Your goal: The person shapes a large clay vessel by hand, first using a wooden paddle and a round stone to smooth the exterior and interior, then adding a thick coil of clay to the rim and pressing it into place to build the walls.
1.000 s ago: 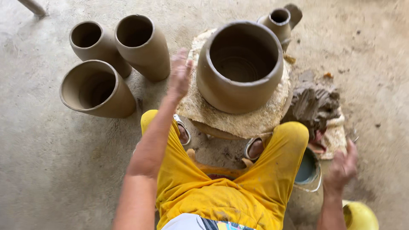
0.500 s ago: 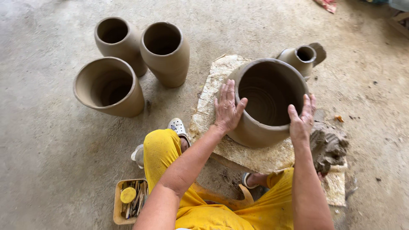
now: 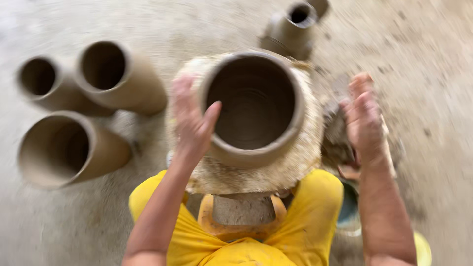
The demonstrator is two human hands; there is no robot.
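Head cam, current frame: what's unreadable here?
- Whole head view is motion-blurred: the big pot's surface detail is lost.
- Left hand lies against the pot's side; contact on the far side of the palm is hidden by the hand itself.
- Right hand: touching the dark clay lump behind it or not, blur hides.
- Small jug: its far part is cut off by the top edge.
- Stand: mostly hidden under the pot's base slab.

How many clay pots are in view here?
5: three clay pots on the floor at left, the large pot under the left hand, a small one behind it.

brown clay pot (image 3: 253,106), yellow trousers (image 3: 236,236)
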